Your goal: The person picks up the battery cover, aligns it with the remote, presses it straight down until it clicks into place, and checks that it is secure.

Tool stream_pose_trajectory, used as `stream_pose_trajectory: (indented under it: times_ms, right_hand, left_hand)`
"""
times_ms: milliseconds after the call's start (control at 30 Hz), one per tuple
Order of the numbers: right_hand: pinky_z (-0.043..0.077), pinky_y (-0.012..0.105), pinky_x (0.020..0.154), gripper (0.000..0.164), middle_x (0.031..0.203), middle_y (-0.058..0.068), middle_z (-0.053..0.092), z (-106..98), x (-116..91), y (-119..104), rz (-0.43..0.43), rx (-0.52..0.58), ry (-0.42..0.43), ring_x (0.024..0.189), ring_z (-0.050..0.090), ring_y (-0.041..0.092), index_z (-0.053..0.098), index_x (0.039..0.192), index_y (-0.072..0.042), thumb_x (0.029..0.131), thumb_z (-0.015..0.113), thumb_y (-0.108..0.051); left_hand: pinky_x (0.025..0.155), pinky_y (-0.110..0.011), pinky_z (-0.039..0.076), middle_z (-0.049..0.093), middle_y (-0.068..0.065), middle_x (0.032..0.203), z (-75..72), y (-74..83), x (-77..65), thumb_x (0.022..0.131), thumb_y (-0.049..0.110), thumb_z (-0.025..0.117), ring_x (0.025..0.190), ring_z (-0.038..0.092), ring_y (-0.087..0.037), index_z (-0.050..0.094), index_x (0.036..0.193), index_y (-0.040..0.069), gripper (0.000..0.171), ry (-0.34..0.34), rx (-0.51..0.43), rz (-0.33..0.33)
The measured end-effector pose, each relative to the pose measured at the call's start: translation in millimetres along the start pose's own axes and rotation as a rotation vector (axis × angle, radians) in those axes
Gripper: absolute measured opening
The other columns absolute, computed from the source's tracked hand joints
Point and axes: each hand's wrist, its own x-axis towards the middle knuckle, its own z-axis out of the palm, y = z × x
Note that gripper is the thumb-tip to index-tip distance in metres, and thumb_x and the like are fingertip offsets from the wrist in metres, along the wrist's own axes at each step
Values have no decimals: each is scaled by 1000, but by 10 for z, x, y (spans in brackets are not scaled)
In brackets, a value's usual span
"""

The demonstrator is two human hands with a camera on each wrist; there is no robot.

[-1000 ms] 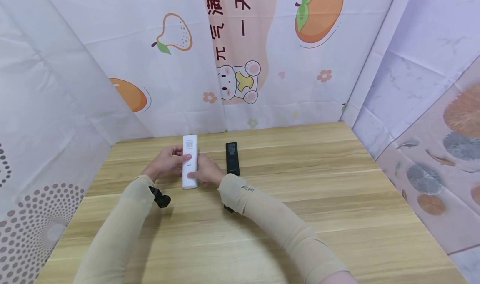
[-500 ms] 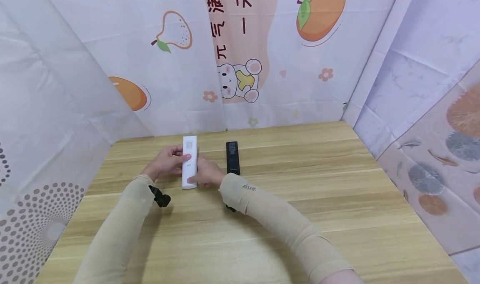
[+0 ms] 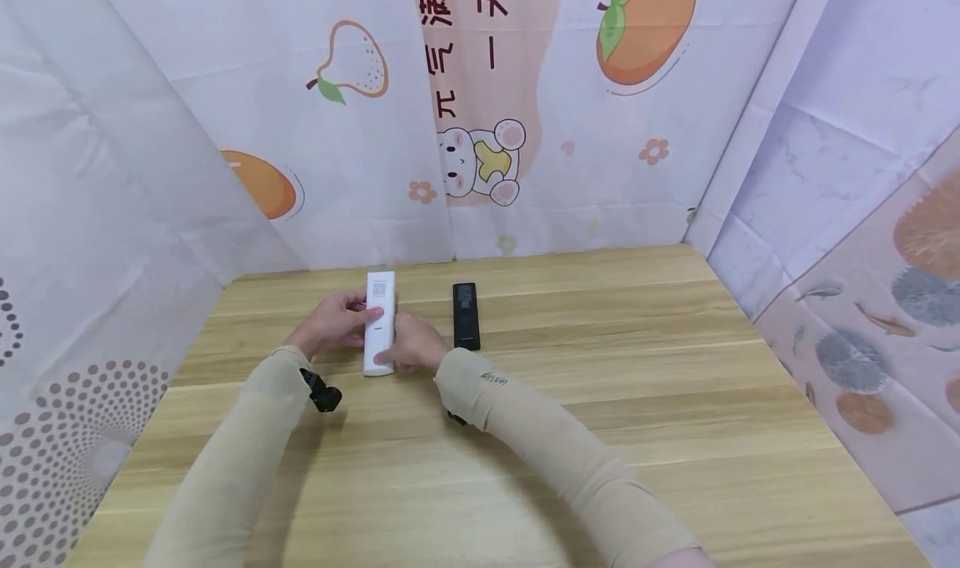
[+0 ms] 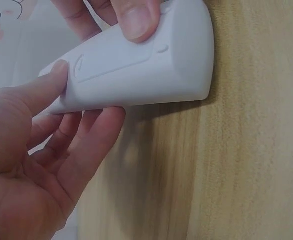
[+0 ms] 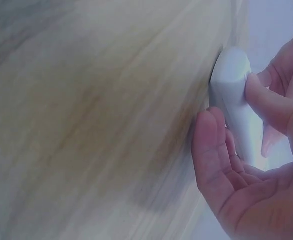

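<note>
A white remote control [image 3: 380, 301] stretches away from me at the left part of the table, its back with the battery cover [image 4: 114, 56] turned up. My left hand [image 3: 335, 322] grips it from the left, thumb on the back and fingers along the side. From the right, my right hand [image 3: 414, 341] holds the near end, its thumb pressing the back near the cover's edge in the left wrist view. The cover sits in place. In the right wrist view the remote's near end shows between thumb and fingers of the right hand [image 5: 251, 195].
A black remote control [image 3: 466, 316] lies to the right of the white one, past the right hand. Behind the wooden table [image 3: 600, 401] hangs a printed curtain [image 3: 360, 210]. Another patterned curtain [image 3: 847, 301] borders the right side.
Both hands keep their grip on the white remote control. The right thumb has slid slightly toward the remote's near end since the earliest frame; otherwise little has moved.
</note>
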Motion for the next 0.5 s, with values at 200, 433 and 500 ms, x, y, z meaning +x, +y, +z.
stream_pose_trajectory:
  times_ms: [200, 433, 500]
  right_hand:
    - [50, 27, 48, 49, 89, 0, 62, -9, -19, -6, -22, -38, -4, 53, 56, 16, 61, 127, -9, 86, 84, -20]
    - [43, 24, 45, 42, 82, 0, 63, 1, -10, 13, -34, -63, -16, 48, 51, 13, 63, 122, -9, 88, 83, -22]
    - [43, 24, 45, 39, 81, -2, 62, 6, -7, 17, -44, -81, -15, 49, 51, 13, 64, 121, -10, 88, 82, -23]
  left_hand:
    - [81, -37, 59, 51, -18, 128, 18, 9, -32, 101, 31, 66, 104, 55, -27, 45, 150, 4, 60, -12, 27, 5]
    - [85, -39, 59, 51, -22, 132, -14, 12, -35, 100, 23, 68, 108, 57, -31, 40, 155, 4, 64, -27, 29, 16]
    - [87, -40, 59, 51, -23, 133, -20, 10, -29, 99, 21, 69, 109, 57, -31, 37, 156, 5, 67, -30, 25, 15]
